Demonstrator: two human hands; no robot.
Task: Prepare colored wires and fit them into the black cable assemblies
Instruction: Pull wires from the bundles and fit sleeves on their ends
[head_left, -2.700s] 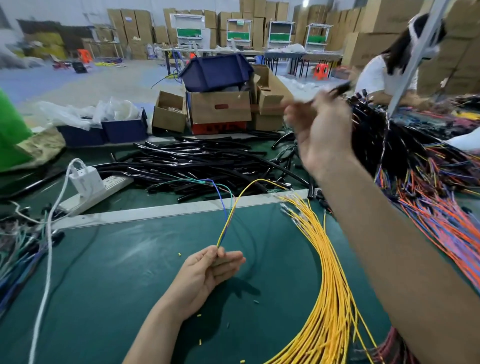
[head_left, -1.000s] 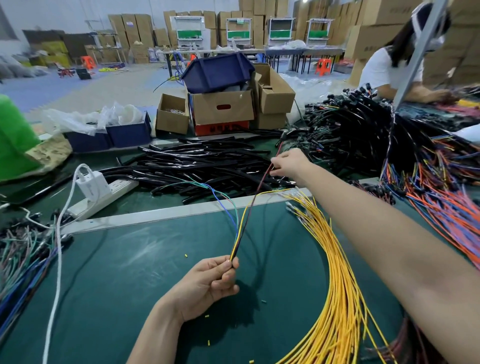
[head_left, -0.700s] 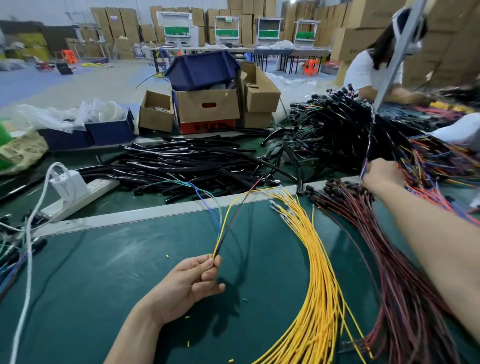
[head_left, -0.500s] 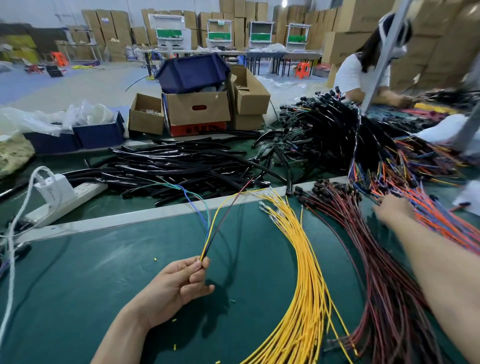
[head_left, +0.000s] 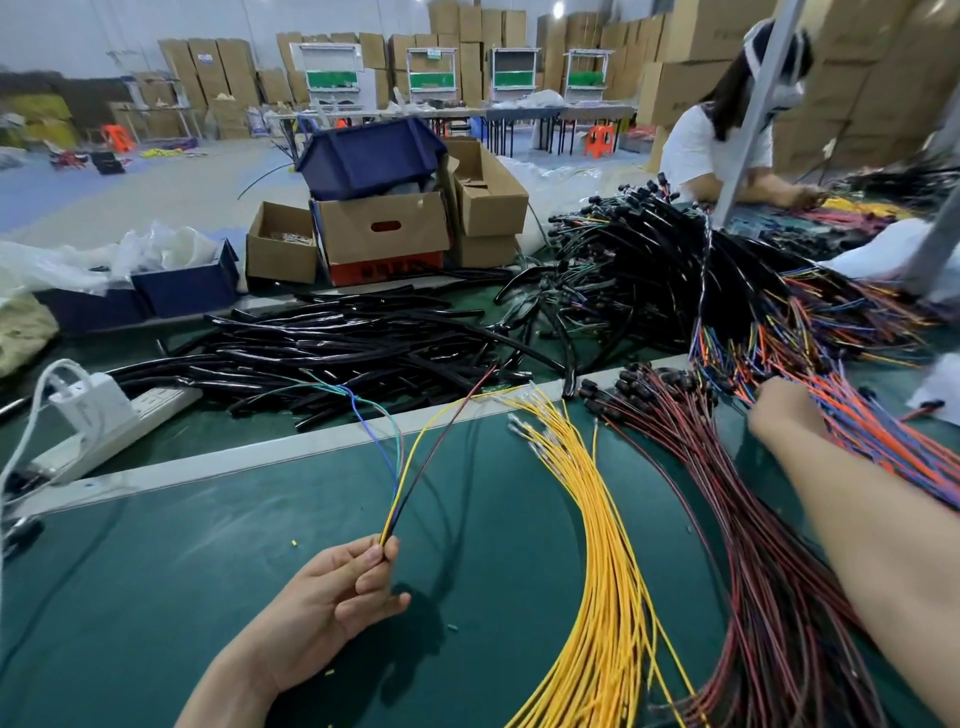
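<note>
Green matting (head_left: 156, 597) is carrying fanned yellow wires (head_left: 597, 545) and dark red wires (head_left: 753, 545); left hand (head_left: 332, 597) is pinching a few colored wires (head_left: 410, 467) upright, right hand (head_left: 784, 415) is reaching into orange-blue wires (head_left: 872, 431), grip unclear; black cable assemblies (head_left: 649, 260) are lying behind

A white power strip (head_left: 119, 421) lies at the left on the green mat (head_left: 156, 597), a white charger (head_left: 85, 397) plugged into it. Behind the bench stand cardboard boxes (head_left: 382, 234), one topped by a tilted blue bin (head_left: 371, 156). Two more blue bins (head_left: 184, 288) sit to the left beside clear plastic bags (head_left: 98, 260). A person in a white shirt (head_left: 714, 150) works at the far right. Stacked cartons (head_left: 691, 57) line the back wall.
</note>
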